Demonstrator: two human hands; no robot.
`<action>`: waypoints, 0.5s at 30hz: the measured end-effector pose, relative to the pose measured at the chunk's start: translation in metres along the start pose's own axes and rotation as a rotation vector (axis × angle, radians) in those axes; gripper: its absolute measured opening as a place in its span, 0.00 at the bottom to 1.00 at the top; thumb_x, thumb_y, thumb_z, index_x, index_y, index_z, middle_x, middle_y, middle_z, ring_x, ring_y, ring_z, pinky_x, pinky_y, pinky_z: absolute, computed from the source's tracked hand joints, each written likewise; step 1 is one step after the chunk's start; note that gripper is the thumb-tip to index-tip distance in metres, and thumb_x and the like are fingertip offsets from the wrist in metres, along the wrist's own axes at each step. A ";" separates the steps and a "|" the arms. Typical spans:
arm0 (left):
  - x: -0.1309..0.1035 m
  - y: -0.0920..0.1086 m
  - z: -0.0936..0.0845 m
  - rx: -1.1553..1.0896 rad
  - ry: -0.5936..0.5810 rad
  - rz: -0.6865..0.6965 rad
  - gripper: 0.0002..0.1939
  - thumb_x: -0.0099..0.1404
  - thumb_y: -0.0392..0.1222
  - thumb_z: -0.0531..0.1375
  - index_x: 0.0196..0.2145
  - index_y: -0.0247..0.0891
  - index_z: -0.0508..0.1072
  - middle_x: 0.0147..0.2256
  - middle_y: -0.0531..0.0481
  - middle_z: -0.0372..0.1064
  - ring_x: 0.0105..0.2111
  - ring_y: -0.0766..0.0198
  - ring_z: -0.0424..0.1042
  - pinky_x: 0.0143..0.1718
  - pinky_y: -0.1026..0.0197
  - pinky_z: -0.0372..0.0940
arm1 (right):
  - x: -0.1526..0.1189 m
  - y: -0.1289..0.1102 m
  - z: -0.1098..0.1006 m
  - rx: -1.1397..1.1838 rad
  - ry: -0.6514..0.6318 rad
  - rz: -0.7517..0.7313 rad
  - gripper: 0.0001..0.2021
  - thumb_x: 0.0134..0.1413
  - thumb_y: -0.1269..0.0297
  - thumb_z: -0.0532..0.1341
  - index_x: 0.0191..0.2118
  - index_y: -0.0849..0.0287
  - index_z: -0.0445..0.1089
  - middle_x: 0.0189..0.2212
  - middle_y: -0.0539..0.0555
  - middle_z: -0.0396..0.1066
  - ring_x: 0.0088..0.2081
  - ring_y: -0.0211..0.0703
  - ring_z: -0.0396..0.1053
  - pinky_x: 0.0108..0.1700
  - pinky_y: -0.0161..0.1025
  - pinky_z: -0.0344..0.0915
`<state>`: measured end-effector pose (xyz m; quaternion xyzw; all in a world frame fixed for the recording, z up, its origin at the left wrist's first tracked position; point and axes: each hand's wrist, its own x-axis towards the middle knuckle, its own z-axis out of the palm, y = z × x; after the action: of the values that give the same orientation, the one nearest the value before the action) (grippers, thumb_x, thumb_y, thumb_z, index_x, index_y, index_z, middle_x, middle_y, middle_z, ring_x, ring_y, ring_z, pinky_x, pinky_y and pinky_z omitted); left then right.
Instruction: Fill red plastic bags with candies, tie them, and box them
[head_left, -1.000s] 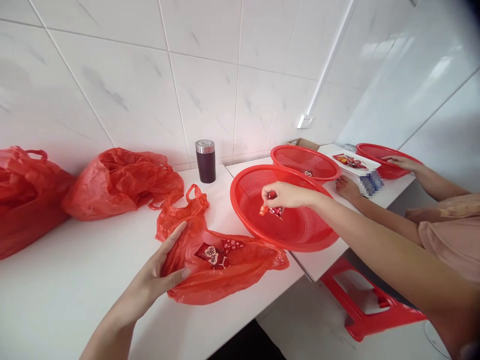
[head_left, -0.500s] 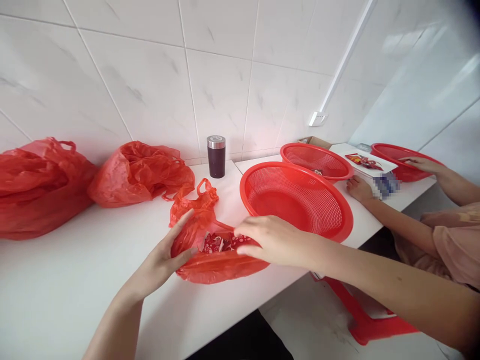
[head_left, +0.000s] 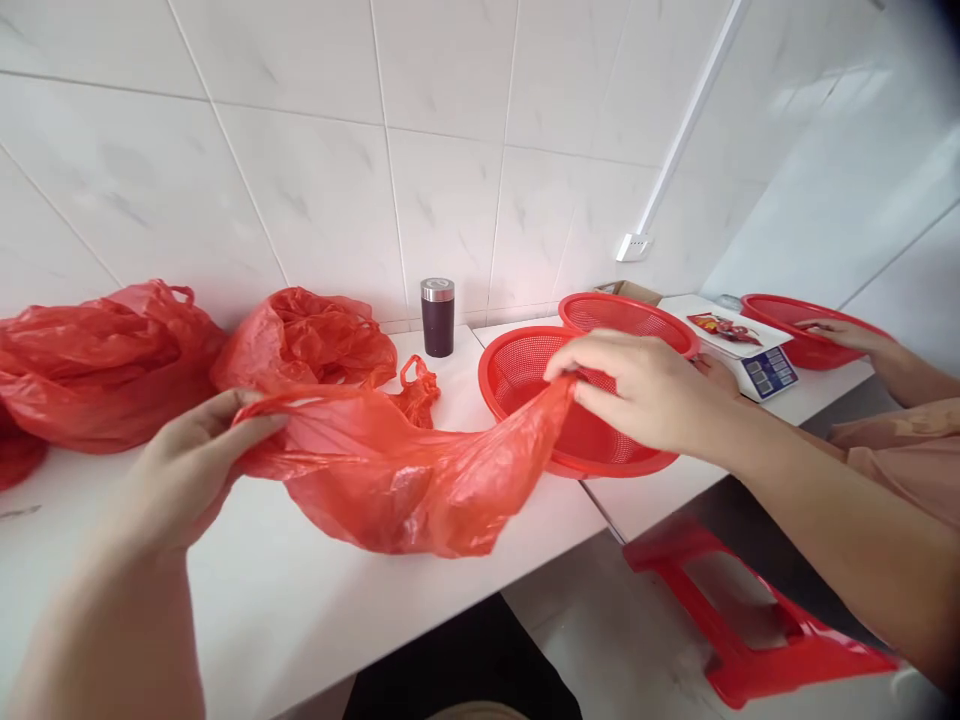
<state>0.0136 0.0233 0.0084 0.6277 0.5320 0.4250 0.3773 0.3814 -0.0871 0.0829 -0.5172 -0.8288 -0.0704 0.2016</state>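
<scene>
A thin red plastic bag (head_left: 420, 490) is stretched sideways between my two hands, just above the white table (head_left: 315, 600). My left hand (head_left: 199, 455) pinches its left edge. With thumb and fingers, my right hand (head_left: 630, 390) grips the opposite edge, in front of a red perforated basket (head_left: 517, 360). Something bulges in the bottom of the bag, but the film hides most of it. Behind the bag lies a crumpled piece of red plastic with a loop handle (head_left: 420, 385). My right hand and forearm cover part of the basket.
Full-looking red bags (head_left: 112, 360) and another red bag (head_left: 307, 335) stand left along the wall. A dark tumbler (head_left: 438, 318) stands behind. To the right are a second basket (head_left: 630, 308), a scale (head_left: 765, 372) bearing red packets, and a co-worker's hand (head_left: 844, 330) at a further basket. A red stool (head_left: 720, 640) is below.
Both hands have taken hold of the bag's edges, lifted it and spread it apart. Red printed packets visible inside the bag before are now hidden behind the plastic.
</scene>
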 end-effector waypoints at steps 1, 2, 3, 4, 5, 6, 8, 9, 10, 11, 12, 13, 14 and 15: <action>0.002 0.013 -0.003 -0.088 -0.067 -0.017 0.15 0.56 0.50 0.64 0.39 0.40 0.73 0.33 0.53 0.74 0.33 0.64 0.71 0.32 0.67 0.68 | 0.007 0.002 -0.007 0.046 -0.002 -0.023 0.12 0.55 0.75 0.54 0.39 0.55 0.72 0.37 0.50 0.73 0.39 0.40 0.69 0.40 0.37 0.61; 0.004 0.026 -0.005 -0.148 -0.138 -0.038 0.16 0.56 0.49 0.65 0.41 0.40 0.73 0.35 0.52 0.74 0.34 0.64 0.71 0.32 0.67 0.68 | 0.014 0.004 -0.012 0.092 -0.010 -0.042 0.13 0.55 0.76 0.54 0.38 0.55 0.73 0.37 0.49 0.74 0.38 0.39 0.69 0.40 0.37 0.62; 0.007 0.038 -0.007 -0.176 -0.206 -0.057 0.17 0.56 0.48 0.66 0.42 0.39 0.74 0.37 0.50 0.74 0.35 0.64 0.70 0.32 0.68 0.68 | 0.021 0.004 -0.016 0.140 -0.001 -0.041 0.13 0.54 0.75 0.55 0.38 0.54 0.74 0.37 0.49 0.74 0.37 0.39 0.70 0.39 0.36 0.63; 0.010 0.047 -0.009 -0.168 -0.248 -0.070 0.18 0.56 0.48 0.66 0.42 0.38 0.74 0.37 0.49 0.74 0.35 0.63 0.70 0.32 0.68 0.68 | 0.027 0.004 -0.019 0.197 0.038 -0.018 0.13 0.54 0.75 0.55 0.38 0.55 0.74 0.35 0.49 0.74 0.35 0.38 0.70 0.37 0.36 0.63; 0.014 0.055 -0.011 -0.154 -0.271 -0.072 0.17 0.56 0.48 0.66 0.41 0.38 0.75 0.37 0.49 0.74 0.35 0.63 0.70 0.31 0.68 0.68 | 0.033 0.002 -0.021 0.263 0.096 0.016 0.13 0.54 0.75 0.54 0.38 0.55 0.75 0.34 0.49 0.74 0.33 0.37 0.70 0.35 0.35 0.64; 0.017 0.060 -0.015 -0.141 -0.277 -0.067 0.16 0.56 0.48 0.66 0.40 0.37 0.75 0.36 0.49 0.74 0.34 0.63 0.70 0.31 0.68 0.68 | 0.039 0.000 -0.022 0.333 0.141 0.047 0.13 0.54 0.75 0.54 0.38 0.56 0.75 0.33 0.49 0.74 0.31 0.36 0.70 0.34 0.34 0.64; 0.024 0.067 -0.023 -0.098 -0.251 -0.061 0.14 0.56 0.48 0.66 0.37 0.37 0.76 0.34 0.49 0.73 0.34 0.63 0.70 0.32 0.66 0.69 | 0.050 -0.005 -0.025 0.465 0.131 0.050 0.12 0.53 0.76 0.55 0.35 0.58 0.75 0.30 0.49 0.74 0.28 0.34 0.70 0.32 0.33 0.65; 0.026 0.068 -0.028 -0.061 -0.228 -0.067 0.14 0.56 0.49 0.66 0.36 0.37 0.76 0.35 0.50 0.73 0.35 0.62 0.71 0.34 0.65 0.70 | 0.055 -0.007 -0.027 0.523 0.105 0.033 0.11 0.52 0.77 0.56 0.34 0.59 0.75 0.29 0.48 0.74 0.28 0.34 0.70 0.32 0.33 0.66; 0.027 0.070 -0.033 -0.025 -0.209 -0.080 0.15 0.55 0.50 0.66 0.36 0.37 0.76 0.36 0.50 0.74 0.36 0.61 0.71 0.35 0.63 0.71 | 0.060 -0.010 -0.029 0.575 0.104 0.018 0.10 0.51 0.78 0.57 0.33 0.59 0.75 0.29 0.48 0.74 0.29 0.34 0.70 0.32 0.33 0.67; 0.026 0.071 -0.037 0.000 -0.196 -0.089 0.16 0.54 0.50 0.66 0.37 0.38 0.76 0.37 0.49 0.74 0.38 0.60 0.72 0.37 0.61 0.71 | 0.064 -0.011 -0.030 0.621 0.139 0.016 0.09 0.51 0.78 0.58 0.32 0.60 0.75 0.29 0.49 0.74 0.29 0.34 0.71 0.32 0.33 0.68; 0.025 0.073 -0.040 0.010 -0.197 -0.091 0.17 0.54 0.51 0.67 0.37 0.38 0.77 0.39 0.49 0.74 0.39 0.59 0.72 0.39 0.60 0.72 | 0.068 -0.013 -0.032 0.658 0.182 0.022 0.09 0.51 0.78 0.59 0.32 0.60 0.75 0.29 0.49 0.74 0.29 0.34 0.71 0.32 0.33 0.68; 0.022 0.075 -0.042 0.001 -0.216 -0.079 0.17 0.54 0.51 0.66 0.37 0.39 0.77 0.40 0.48 0.74 0.41 0.57 0.73 0.41 0.58 0.72 | 0.071 -0.014 -0.033 0.684 0.200 0.031 0.08 0.51 0.78 0.59 0.32 0.61 0.75 0.28 0.49 0.73 0.29 0.34 0.71 0.32 0.33 0.69; 0.019 0.078 -0.042 -0.018 -0.255 -0.051 0.16 0.54 0.51 0.66 0.36 0.38 0.77 0.41 0.47 0.74 0.41 0.55 0.73 0.42 0.56 0.72 | 0.074 -0.014 -0.033 0.696 0.187 0.036 0.08 0.52 0.79 0.60 0.31 0.61 0.75 0.28 0.50 0.73 0.28 0.34 0.71 0.32 0.33 0.69; 0.015 0.082 -0.041 -0.039 -0.266 0.004 0.15 0.55 0.51 0.65 0.35 0.38 0.78 0.40 0.45 0.75 0.41 0.54 0.73 0.43 0.53 0.72 | 0.077 -0.014 -0.034 0.702 0.160 0.034 0.07 0.51 0.79 0.60 0.31 0.62 0.75 0.27 0.50 0.73 0.28 0.35 0.71 0.32 0.34 0.70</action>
<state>0.0045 0.0265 0.1009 0.6721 0.4676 0.3491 0.4558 0.3483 -0.0409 0.1458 -0.4230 -0.7754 0.1818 0.4321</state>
